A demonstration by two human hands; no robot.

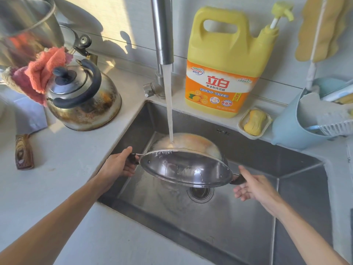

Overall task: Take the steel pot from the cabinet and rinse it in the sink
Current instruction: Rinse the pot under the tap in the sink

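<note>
I tilt the round steel pot mouth-toward-me under the chrome faucet, over the steel sink, so water sheets off its base. My left hand grips one black handle; my right hand hangs loose, fingers spread, beside the other.

Both forearms are bare to the frame's lower edge, with no sleeve, watch or ring visible. The left hand and right hand, either side of the sink, wear no gloves.
</note>
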